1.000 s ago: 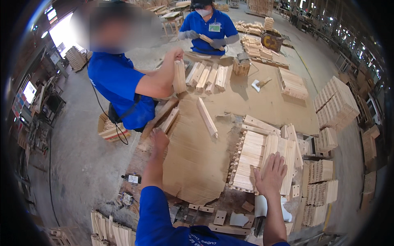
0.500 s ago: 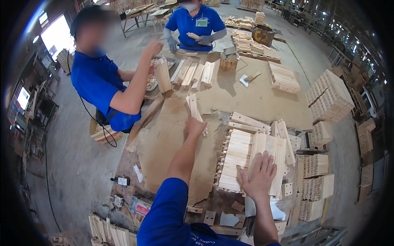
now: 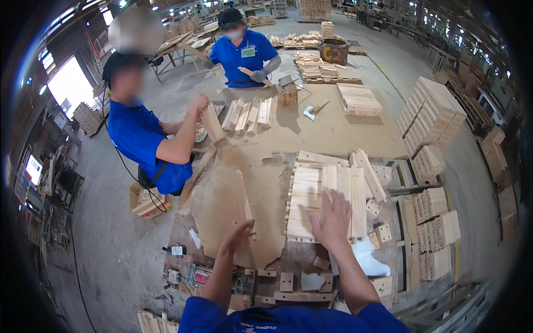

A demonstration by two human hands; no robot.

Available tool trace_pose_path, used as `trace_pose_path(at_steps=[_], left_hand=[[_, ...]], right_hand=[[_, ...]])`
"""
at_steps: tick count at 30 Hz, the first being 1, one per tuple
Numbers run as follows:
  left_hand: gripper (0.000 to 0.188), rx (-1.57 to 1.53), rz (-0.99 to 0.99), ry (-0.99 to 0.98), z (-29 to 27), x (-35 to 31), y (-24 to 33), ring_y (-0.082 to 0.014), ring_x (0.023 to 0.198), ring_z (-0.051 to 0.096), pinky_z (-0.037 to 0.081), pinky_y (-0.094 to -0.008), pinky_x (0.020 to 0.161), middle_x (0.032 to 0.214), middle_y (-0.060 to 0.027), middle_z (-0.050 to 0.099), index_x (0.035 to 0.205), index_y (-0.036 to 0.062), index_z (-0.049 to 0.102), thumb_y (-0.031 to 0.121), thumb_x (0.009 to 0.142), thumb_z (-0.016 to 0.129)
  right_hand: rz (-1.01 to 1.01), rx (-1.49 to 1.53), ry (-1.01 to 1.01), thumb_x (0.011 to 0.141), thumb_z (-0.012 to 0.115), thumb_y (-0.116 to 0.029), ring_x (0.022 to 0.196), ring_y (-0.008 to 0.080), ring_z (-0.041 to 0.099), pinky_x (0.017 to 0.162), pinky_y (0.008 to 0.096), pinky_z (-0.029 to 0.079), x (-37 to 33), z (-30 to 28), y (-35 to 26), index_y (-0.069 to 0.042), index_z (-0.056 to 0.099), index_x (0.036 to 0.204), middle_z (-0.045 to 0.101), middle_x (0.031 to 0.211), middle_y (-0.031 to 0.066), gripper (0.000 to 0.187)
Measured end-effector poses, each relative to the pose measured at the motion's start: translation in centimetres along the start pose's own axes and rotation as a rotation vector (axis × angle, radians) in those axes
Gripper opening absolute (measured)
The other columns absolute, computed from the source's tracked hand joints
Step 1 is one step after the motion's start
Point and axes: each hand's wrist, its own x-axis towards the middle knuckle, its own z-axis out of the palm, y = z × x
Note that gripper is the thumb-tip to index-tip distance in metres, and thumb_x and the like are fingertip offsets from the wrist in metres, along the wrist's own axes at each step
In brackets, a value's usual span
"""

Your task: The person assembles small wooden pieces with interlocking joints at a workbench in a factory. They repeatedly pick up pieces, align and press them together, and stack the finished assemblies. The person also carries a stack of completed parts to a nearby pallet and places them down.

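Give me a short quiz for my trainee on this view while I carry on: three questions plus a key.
1. True or false: the right hand is curled into a fist over the wooden slats.
2. Which hand is at the near end of the lone wooden bar?
3. Fill in: the far co-worker's gloved hand holds a ____.

Key: 1. False, it is spread open. 2. The left hand. 3. wooden piece.

The slats [image 3: 304, 197] are cream and pale tan, the cardboard [image 3: 361, 136] brown, the sheet [image 3: 366, 260] white, the shirts [image 3: 132, 132] bright blue, the floor [image 3: 105, 227] mottled grey.
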Motion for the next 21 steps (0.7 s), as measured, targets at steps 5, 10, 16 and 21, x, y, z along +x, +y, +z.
trace_pose_path(at_steps=[5, 10, 16, 21], left_hand=[[0.031, 0.133, -0.01, -0.185, 0.2, -13.2, -0.4, -0.0105, 0.072, 0.063, 0.051, -0.0283, 0.06, 0.085, 0.0013, 0.065, 0.109, 0.0067, 0.068, 0.028, 0.089, 0.079], [0.033, 0.104, 0.093, -0.286, 2.0, -18.0, -4.1, -0.0081, 0.082, 0.064, 0.054, -0.029, 0.066, 0.093, 0.0015, 0.067, 0.11, 0.0058, 0.069, 0.036, 0.097, 0.072], [0.033, 0.235, 0.354, -0.248, 3.3, -20.1, -5.0, -0.0077, 0.089, 0.062, 0.056, -0.0278, 0.075, 0.102, 0.0003, 0.066, 0.126, 0.0047, 0.063, 0.032, 0.108, 0.058], [0.037, 0.098, 0.358, -0.176, 4.6, -21.6, -4.7, -0.0109, 0.091, 0.065, 0.056, -0.0293, 0.076, 0.112, -0.0042, 0.067, 0.136, 0.0044, 0.054, 0.031, 0.11, 0.053]], right_hand=[[0.0, 0.703, -0.294, 0.097, 0.073, -0.028, 0.117, 0.0303, 0.065, 0.099, 0.0404, 0.051, -5.0, 1.5, -6.3, 0.003, 0.049, 0.149, 0.064, 0.13, 0.0239, 0.064], [0.312, 1.283, -0.614, 0.1, 0.072, -0.012, 0.102, 0.0108, 0.065, 0.086, 0.0275, 0.053, -10.0, 3.9, -9.0, 0.001, 0.044, 0.151, 0.07, 0.119, 0.0085, 0.06], [0.34, 1.484, -0.464, 0.1, 0.069, -0.005, 0.099, 0.0103, 0.064, 0.088, 0.0273, 0.052, -13.2, 3.8, -8.2, 0.001, 0.043, 0.15, 0.072, 0.112, 0.007, 0.056], [0.299, 1.552, -0.414, 0.101, 0.067, -0.004, 0.102, 0.0106, 0.064, 0.092, 0.0263, 0.05, -14.3, 3.1, -7.7, 0.0, 0.043, 0.149, 0.07, 0.115, 0.0063, 0.054]])
